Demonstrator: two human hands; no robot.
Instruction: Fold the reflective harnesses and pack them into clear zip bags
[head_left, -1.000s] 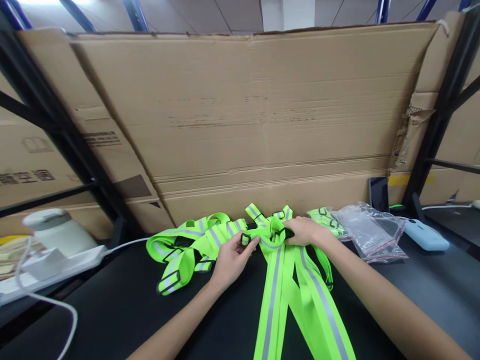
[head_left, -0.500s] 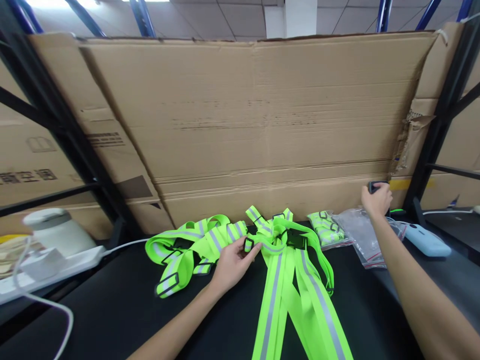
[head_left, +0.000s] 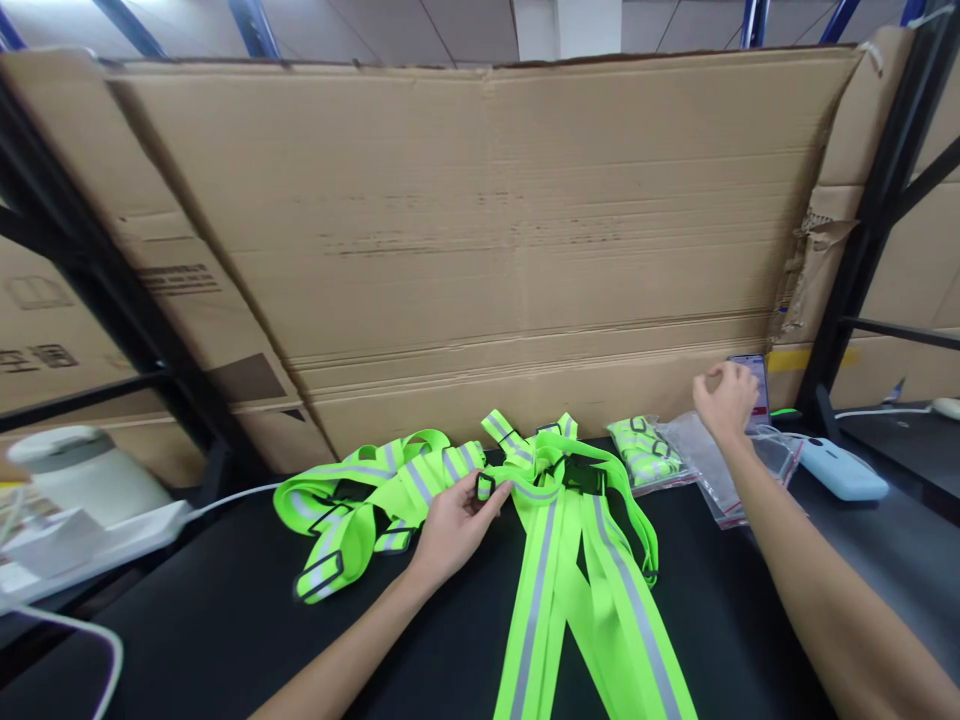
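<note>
My left hand (head_left: 457,520) pinches a fluorescent yellow-green reflective strap at its small black slider buckle (head_left: 485,487). This strap belongs to a harness (head_left: 536,600) with silver stripes, whose long bands run toward me over the black table. A black side-release buckle (head_left: 585,475) lies on the harness, right of my left hand. At the far right, my right hand (head_left: 726,402) is raised with its fingers curled and nothing visible in them. Just behind it a phone (head_left: 759,385) with a lit screen leans on the cardboard; the hand hides part of it.
A second bundle of reflective straps (head_left: 337,530) lies to the left. Right of the harness are a bagged folded strap set (head_left: 643,450), clear plastic bags (head_left: 712,470) and a light-blue device (head_left: 844,470). A white power strip (head_left: 112,540) and a cardboard wall (head_left: 487,220) border the table.
My right hand has let go of the phone's top and shifted left, exposing its lit screen. My left hand keeps its pinch on the strap. The whole view has turned slightly.
</note>
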